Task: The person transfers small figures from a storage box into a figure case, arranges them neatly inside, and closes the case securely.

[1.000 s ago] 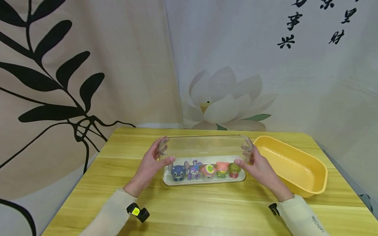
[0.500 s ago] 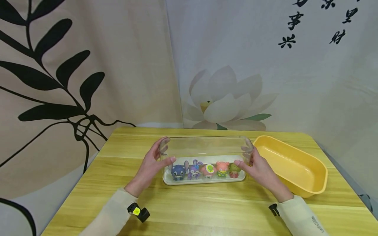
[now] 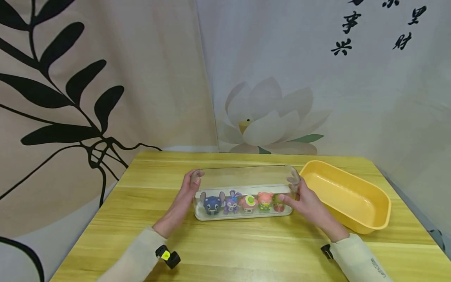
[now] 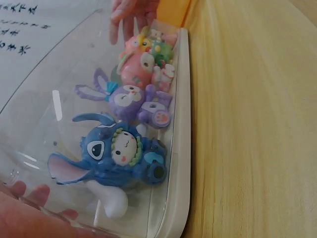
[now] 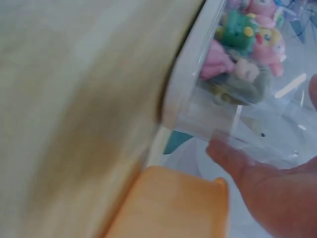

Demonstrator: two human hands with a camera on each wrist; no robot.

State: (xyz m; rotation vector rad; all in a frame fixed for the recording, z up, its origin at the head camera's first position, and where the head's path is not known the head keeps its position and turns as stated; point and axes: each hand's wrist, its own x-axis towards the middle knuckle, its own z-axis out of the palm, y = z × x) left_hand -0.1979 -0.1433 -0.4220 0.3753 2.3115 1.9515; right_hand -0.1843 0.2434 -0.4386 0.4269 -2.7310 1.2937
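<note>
A clear plastic cover [image 3: 243,177] sits over a shallow white tray [image 3: 243,217], its lower edge at the tray. Under it several small figurines stand in a row, among them a blue big-eared one [image 3: 212,205], a purple rabbit [image 3: 231,203] and a pink bear [image 3: 265,200]. My left hand [image 3: 184,194] holds the cover's left end, fingertips showing through the plastic in the left wrist view; its thumb is not clearly visible. At the right end, my right hand [image 3: 307,199] grips the cover, thumb in front and fingers behind.
A yellow plastic basin [image 3: 352,190] stands on the wooden table [image 3: 246,250], close to the right hand. Behind the table hangs a printed cloth [image 3: 158,78] with dark leaves, a lotus and black characters.
The cover has come down onto the tray, its top edge lower now. My left hand has tilted more upright, and its thumb has left the cover's front. The figurines have stayed put.
</note>
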